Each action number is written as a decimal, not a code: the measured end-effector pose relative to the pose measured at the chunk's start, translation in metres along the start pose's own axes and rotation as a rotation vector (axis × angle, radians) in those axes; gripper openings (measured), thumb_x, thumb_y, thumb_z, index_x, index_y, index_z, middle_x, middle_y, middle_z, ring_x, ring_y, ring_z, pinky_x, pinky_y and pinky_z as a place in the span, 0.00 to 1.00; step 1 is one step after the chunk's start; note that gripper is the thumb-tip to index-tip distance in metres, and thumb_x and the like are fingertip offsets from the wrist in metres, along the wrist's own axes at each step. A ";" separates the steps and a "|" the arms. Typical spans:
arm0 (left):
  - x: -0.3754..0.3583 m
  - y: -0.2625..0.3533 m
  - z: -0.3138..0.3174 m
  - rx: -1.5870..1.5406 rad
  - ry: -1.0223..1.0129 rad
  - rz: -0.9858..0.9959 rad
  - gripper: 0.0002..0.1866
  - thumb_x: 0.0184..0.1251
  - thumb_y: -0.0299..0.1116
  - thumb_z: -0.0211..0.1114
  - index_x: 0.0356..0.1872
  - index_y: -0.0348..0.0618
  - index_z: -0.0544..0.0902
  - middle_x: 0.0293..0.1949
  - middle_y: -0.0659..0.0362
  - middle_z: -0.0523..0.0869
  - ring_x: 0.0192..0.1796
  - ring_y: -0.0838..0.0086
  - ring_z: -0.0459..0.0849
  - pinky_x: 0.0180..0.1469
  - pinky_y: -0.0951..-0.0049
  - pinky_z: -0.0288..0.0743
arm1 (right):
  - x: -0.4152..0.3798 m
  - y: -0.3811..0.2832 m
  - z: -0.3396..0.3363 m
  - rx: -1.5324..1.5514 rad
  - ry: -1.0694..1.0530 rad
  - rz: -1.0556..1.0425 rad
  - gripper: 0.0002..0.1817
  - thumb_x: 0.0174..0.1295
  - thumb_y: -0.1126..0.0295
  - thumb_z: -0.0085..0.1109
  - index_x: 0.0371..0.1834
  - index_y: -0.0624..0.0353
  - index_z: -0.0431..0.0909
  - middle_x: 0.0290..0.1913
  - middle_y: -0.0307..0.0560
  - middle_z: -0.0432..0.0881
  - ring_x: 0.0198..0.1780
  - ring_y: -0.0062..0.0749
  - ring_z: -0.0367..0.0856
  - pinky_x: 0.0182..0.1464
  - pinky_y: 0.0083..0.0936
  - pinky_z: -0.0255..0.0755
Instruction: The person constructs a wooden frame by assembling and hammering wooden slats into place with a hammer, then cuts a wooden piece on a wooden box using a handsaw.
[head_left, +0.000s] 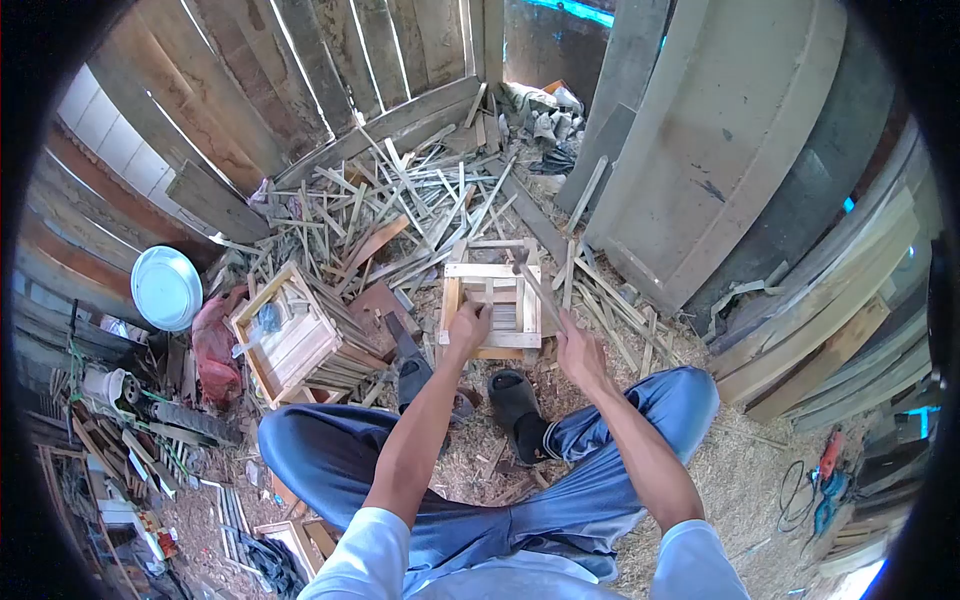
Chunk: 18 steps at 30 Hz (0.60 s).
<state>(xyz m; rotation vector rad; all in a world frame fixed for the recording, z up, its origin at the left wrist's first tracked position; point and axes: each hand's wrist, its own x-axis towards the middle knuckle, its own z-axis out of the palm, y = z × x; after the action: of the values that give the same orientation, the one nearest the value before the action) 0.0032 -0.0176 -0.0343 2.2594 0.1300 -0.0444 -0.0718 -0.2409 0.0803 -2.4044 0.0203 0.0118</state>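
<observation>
A small wooden frame (491, 270) made of pale slats rests on the ground in front of my feet. My left hand (468, 328) is over its left side, fingers pinched together near an upright slat inside the frame. What those fingers hold is too small to make out. Wrapped round the handle of a hammer (543, 293), my right hand (582, 352) is just right of the frame. The hammer's head is raised over the frame's upper right corner.
Loose wooden sticks (420, 205) are heaped behind the frame. To the left stands a slatted wooden crate (290, 350), with a white basin (166, 288) beyond it. A hand saw (402, 340) is by my left foot. A corded power tool (829, 480) lies far right on the shavings.
</observation>
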 end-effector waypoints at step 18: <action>-0.002 0.008 0.009 0.181 -0.003 -0.173 0.19 0.68 0.48 0.50 0.42 0.47 0.84 0.47 0.48 0.83 0.48 0.49 0.81 0.52 0.54 0.72 | -0.004 -0.004 0.009 -0.182 -0.064 -0.032 0.15 0.68 0.65 0.44 0.49 0.66 0.62 0.28 0.69 0.79 0.29 0.68 0.78 0.33 0.56 0.71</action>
<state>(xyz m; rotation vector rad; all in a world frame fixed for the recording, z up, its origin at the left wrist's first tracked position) 0.0023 -0.0295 -0.0333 2.4224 0.3313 -0.1574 -0.0753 -0.2318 0.0764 -2.5851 -0.0510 0.0784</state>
